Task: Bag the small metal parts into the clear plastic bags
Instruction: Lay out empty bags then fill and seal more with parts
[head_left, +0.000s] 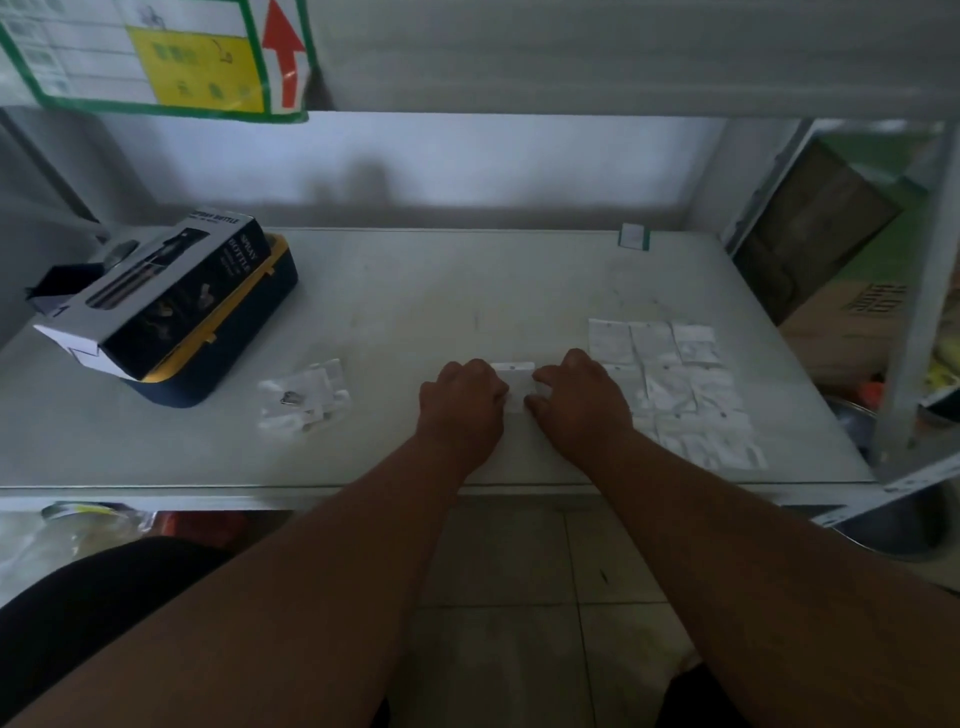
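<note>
A small clear plastic bag (516, 382) is seen flat on the grey table (415, 312), near its front edge, held between both hands. The left hand (464, 397) is placed on the bag's left side, fingers curled under and knuckles up; the right hand (576, 392) is set on the bag's right side, fingers likewise curled, fingertips (532, 402) at the bag's lower right edge. Both hands appear to pinch the bag, though the grip itself is hidden beneath the knuckles. Whether a part is inside this bag cannot be told

To the left, a loose heap of bags (304, 397) is noted, with small metal parts (292, 399) visible in it. To the right, rows of bags (675, 384) are laid flat, edges touching or overlapping, just beside the right hand

At far left, a black spray bottle box (166, 296) is propped tilted on a dark blue and yellow case (244, 332). A small green-edged label (635, 237) is seen at the table's back edge. A green-bordered sign with a red arrow (156, 57) hangs above
</note>
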